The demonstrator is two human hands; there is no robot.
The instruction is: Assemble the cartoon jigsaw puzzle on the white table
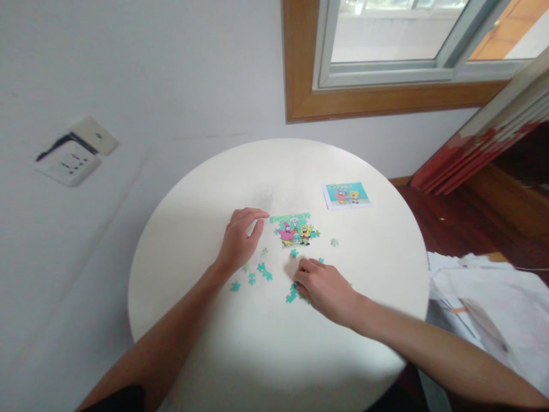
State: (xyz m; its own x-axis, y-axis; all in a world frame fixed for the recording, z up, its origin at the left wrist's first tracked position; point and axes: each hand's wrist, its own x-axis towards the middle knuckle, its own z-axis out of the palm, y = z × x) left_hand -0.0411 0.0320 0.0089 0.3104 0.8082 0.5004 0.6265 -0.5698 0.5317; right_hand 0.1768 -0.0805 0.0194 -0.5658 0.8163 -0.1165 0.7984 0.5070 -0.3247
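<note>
A partly joined cartoon jigsaw puzzle [295,230] lies in the middle of the round white table [189,217], showing a pink starfish and a yellow sponge figure. My left hand [242,236] is at the puzzle's left side, fingers stretched out and thumb apart, index fingertip at its upper left corner. My right hand [319,284] is below the puzzle with fingers curled down over loose green pieces [291,294]; whatever is under its fingertips is hidden. Between the hands a single green piece [294,253] lies just under the puzzle. Several more loose pieces [265,271] lie below my left hand.
A reference picture card [346,195] with the same cartoon lies at the back right of the table. One pale piece [334,242] sits right of the puzzle. White papers and bags [493,303] are piled beyond the table's right edge. A wall with a window stands behind.
</note>
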